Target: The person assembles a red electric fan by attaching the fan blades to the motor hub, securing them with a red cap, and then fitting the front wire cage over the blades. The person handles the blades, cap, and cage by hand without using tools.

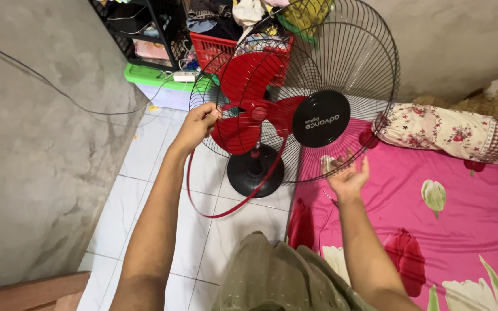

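At the back, a red crate (214, 49) and a black shelf unit (145, 29) hold heaped clothes and cloths, and a green-lidded box (151, 76) below has a white power strip (184, 75) lying on its lid. The fan (255, 115) stands on its round black base on the white tiled floor (145, 173) between the two hands, at the edge of a pink flowered mattress (433, 230): the left hand (197, 124) is closed around the left rim of the rear wire guard, while the right hand (347, 175) is spread wide, palm up, under the loose front grille (341, 69). The fan has red blades, a thin red rim ring (203, 201) hanging loose below the guard, and the black wire grille, with its round black centre cap, leans off to the right.
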